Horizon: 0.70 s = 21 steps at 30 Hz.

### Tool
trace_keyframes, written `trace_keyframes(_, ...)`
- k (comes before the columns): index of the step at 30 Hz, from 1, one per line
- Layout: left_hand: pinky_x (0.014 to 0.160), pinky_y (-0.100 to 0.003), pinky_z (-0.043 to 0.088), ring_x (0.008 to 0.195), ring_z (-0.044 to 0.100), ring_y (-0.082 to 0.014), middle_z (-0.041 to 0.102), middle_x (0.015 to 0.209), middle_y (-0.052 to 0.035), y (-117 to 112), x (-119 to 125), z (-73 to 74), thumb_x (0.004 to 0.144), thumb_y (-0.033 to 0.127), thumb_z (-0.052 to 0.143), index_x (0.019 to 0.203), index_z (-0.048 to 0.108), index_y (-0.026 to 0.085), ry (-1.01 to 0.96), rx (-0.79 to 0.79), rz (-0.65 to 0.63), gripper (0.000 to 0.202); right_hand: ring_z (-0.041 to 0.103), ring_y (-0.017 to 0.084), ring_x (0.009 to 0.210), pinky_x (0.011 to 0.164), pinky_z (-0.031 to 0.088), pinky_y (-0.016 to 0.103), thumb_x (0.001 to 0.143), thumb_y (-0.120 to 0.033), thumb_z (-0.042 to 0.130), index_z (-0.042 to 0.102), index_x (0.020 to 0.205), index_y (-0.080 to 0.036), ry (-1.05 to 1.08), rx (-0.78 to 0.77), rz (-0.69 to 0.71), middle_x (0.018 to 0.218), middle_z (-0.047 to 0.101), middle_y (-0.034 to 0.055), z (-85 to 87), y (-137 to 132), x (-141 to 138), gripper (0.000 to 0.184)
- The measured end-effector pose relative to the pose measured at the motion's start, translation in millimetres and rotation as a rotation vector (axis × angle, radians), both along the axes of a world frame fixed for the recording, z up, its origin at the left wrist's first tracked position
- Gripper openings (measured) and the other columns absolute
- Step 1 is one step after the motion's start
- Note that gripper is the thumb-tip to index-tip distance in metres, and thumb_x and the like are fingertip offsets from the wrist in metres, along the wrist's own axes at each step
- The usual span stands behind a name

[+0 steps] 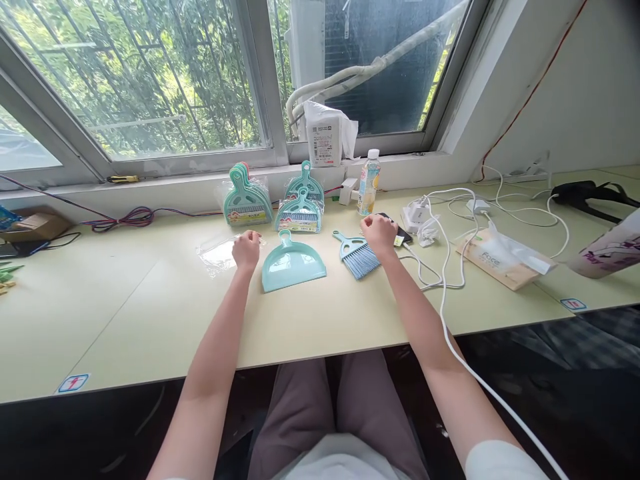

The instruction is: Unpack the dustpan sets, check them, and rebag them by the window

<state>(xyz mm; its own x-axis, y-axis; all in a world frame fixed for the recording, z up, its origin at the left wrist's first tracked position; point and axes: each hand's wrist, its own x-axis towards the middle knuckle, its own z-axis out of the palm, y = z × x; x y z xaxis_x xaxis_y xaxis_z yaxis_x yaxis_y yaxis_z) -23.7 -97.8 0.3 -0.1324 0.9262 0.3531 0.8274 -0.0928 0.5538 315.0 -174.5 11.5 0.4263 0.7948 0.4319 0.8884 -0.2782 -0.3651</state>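
Note:
A teal dustpan (293,265) lies on the table between my hands, its handle towards the window. My left hand (247,251) is loosely closed just left of it, beside a clear plastic wrapper (217,255), with nothing visible in the fingers. To the right lies a small teal hand brush (357,256) with blue bristles. My right hand (380,236), its fingers curled in and no object showing in them, hovers or rests by the brush's right end; I cannot tell whether they touch. A dark phone (399,230) sits partly behind that hand.
Wrapped dustpan-and-brush sets (247,200) stand along the windowsill, with more sets (300,212) beside them. Further right are a drink bottle (369,181), a charger block (416,215), tangled white cables (445,280), a tissue pack (500,257) and a patterned cup (607,248).

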Motion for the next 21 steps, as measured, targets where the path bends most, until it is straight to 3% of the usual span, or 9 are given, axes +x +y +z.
trace_keyframes(3, 0.073, -0.031, 0.041, 0.088, 0.061, -0.0232, 0.070, 0.091, -0.0053, 3, -11, 2.0, 0.091, 0.030, 0.033, 0.092, 0.067, 0.023, -0.038, -0.016, 0.064, 0.035, 0.053, 0.025, 0.088, 0.083, 0.029, 0.038, 0.091, -0.034, 0.041, 0.069, 0.086, -0.018, -0.011, -0.016, -0.014, 0.093, 0.066, 0.0119, -0.9, 0, 7, 0.032)
trace_keyframes(7, 0.081, -0.036, 0.040, 0.105, 0.053, -0.0292, 0.066, 0.100, -0.0111, 5, -17, -2.6, 0.091, 0.037, 0.038, 0.086, 0.065, 0.021, 0.043, 0.020, 0.105, 0.032, 0.050, 0.029, 0.099, 0.087, 0.029, 0.041, 0.082, -0.042, 0.057, 0.070, 0.080, -0.018, -0.071, -0.185, 0.054, 0.098, 0.065, 0.0131, -8.8, -1, 1, 0.027)
trace_keyframes(11, 0.090, -0.040, 0.037, 0.112, 0.047, -0.0296, 0.061, 0.109, -0.0107, 3, -10, -6.5, 0.086, 0.043, 0.050, 0.083, 0.065, 0.021, 0.166, 0.015, -0.086, 0.027, 0.047, 0.031, 0.108, 0.091, 0.029, 0.043, 0.077, -0.047, 0.062, 0.070, 0.087, -0.017, -0.116, -0.320, 0.147, 0.107, 0.062, 0.0147, -18.0, -1, -13, 0.032)
trace_keyframes(15, 0.094, -0.042, 0.034, 0.111, 0.046, -0.0291, 0.058, 0.109, -0.0095, 0, 0, -10.8, 0.084, 0.044, 0.054, 0.081, 0.068, 0.023, 0.286, -0.018, -0.275, 0.026, 0.046, 0.030, 0.111, 0.092, 0.031, 0.042, 0.075, -0.040, 0.063, 0.069, 0.089, -0.016, -0.104, -0.326, 0.157, 0.109, 0.061, 0.0145, -24.3, 2, -23, 0.029)
trace_keyframes(18, 0.092, -0.041, 0.033, 0.106, 0.048, -0.0282, 0.059, 0.104, -0.0091, -2, 5, -13.9, 0.083, 0.042, 0.054, 0.079, 0.068, 0.022, 0.346, -0.029, -0.356, 0.024, 0.049, 0.028, 0.107, 0.088, 0.034, 0.037, 0.072, -0.037, 0.064, 0.069, 0.085, -0.017, -0.024, -0.270, 0.178, 0.103, 0.064, 0.0115, -19.0, 1, -24, 0.024)
trace_keyframes(21, 0.088, -0.040, 0.035, 0.100, 0.050, -0.0281, 0.060, 0.095, -0.0093, -5, 12, -14.9, 0.082, 0.035, 0.054, 0.071, 0.065, 0.021, 0.375, -0.018, -0.364, 0.021, 0.056, 0.023, 0.095, 0.077, 0.038, 0.030, 0.072, -0.039, 0.065, 0.068, 0.084, -0.019, 0.114, -0.217, 0.227, 0.096, 0.066, 0.0069, -2.9, -4, -23, 0.023)
